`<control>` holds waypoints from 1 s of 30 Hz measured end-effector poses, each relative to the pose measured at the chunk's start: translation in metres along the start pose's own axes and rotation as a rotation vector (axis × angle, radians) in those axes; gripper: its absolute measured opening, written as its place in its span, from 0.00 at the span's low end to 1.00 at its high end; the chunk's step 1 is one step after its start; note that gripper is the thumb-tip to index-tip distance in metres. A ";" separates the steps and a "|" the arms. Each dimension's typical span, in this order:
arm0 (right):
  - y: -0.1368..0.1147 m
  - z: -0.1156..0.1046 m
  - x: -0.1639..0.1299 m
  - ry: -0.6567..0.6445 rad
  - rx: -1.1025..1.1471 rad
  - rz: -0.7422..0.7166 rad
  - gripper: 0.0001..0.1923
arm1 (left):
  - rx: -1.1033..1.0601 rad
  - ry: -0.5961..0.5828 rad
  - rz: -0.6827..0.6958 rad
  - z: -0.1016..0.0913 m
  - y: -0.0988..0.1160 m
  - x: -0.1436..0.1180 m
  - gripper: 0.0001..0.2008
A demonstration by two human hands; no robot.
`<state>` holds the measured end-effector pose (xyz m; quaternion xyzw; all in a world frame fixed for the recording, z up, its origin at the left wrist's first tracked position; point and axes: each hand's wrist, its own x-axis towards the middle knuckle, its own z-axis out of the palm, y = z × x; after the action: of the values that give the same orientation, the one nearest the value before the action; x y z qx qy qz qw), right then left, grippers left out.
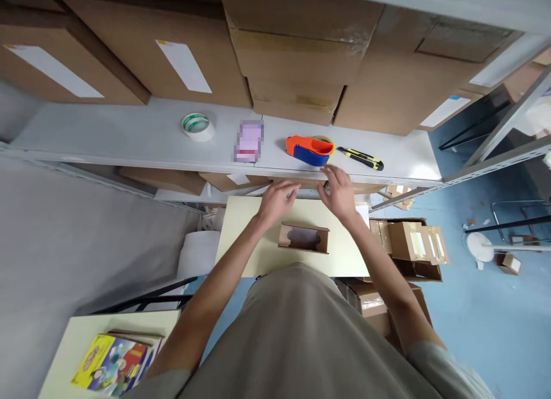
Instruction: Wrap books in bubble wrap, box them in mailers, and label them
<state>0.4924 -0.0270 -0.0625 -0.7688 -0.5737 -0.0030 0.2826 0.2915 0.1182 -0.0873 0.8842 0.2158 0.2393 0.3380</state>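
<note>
A small open cardboard box [303, 238] stands on a pale yellow table [241, 232] just in front of me. My left hand [276, 199] hovers beyond the box, fingers spread, holding nothing. My right hand [338, 191] reaches toward the shelf edge, fingers apart, close to an orange and blue tape dispenser [310, 149] on the grey shelf [129, 140]. A yellow and black utility knife [360, 157] lies right of the dispenser.
A roll of green-printed tape [197, 126] and a blurred pink item [248, 140] also lie on the shelf. Big cartons [297, 49] fill the shelf's back. Several small boxes [408, 241] sit at the right above the blue floor. Colourful books [114, 364] lie bottom left.
</note>
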 end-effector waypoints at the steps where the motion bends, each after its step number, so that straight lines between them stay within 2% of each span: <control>1: -0.004 -0.003 0.028 -0.010 -0.023 -0.016 0.29 | -0.005 0.069 0.010 -0.010 0.010 0.020 0.18; 3: -0.009 0.000 0.076 -0.087 -0.087 -0.008 0.34 | -0.015 0.166 0.021 -0.025 0.026 0.052 0.19; 5: -0.009 0.010 0.110 -0.193 -0.143 0.044 0.34 | -0.030 0.217 0.010 -0.032 0.037 0.071 0.19; 7: -0.005 0.018 0.125 -0.271 -0.170 0.101 0.34 | -0.061 0.251 -0.020 -0.033 0.041 0.076 0.17; 9: -0.001 0.021 0.122 -0.281 -0.146 0.149 0.34 | -0.122 0.292 -0.078 -0.028 0.043 0.066 0.15; 11: -0.001 0.017 0.102 -0.229 -0.034 0.188 0.35 | -0.227 0.326 -0.149 -0.020 0.045 0.044 0.11; 13: -0.008 0.010 0.069 -0.172 0.186 0.224 0.36 | -0.364 0.335 -0.196 -0.011 0.050 0.014 0.08; 17: -0.041 0.004 -0.008 -0.161 0.728 0.271 0.36 | -0.504 0.328 -0.229 0.004 0.065 -0.047 0.10; 19: -0.060 0.008 -0.038 -0.174 0.861 0.309 0.37 | -0.489 0.326 -0.263 0.010 0.068 -0.071 0.12; 22: -0.079 0.021 -0.067 -0.213 0.894 0.374 0.40 | -0.471 0.293 -0.287 0.016 0.065 -0.098 0.13; 25: -0.083 0.033 -0.083 -0.240 0.861 0.411 0.43 | -0.479 0.241 -0.279 0.016 0.057 -0.118 0.14; 27: -0.082 0.036 -0.092 -0.274 0.822 0.417 0.43 | -0.479 0.215 -0.298 0.010 0.051 -0.128 0.15; 30: -0.079 0.034 -0.106 -0.375 0.759 0.419 0.41 | -0.535 0.213 -0.398 -0.010 0.038 -0.134 0.21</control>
<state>0.3759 -0.0908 -0.0919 -0.6974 -0.4080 0.4032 0.4297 0.1883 0.0246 -0.0917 0.6752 0.3476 0.3076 0.5733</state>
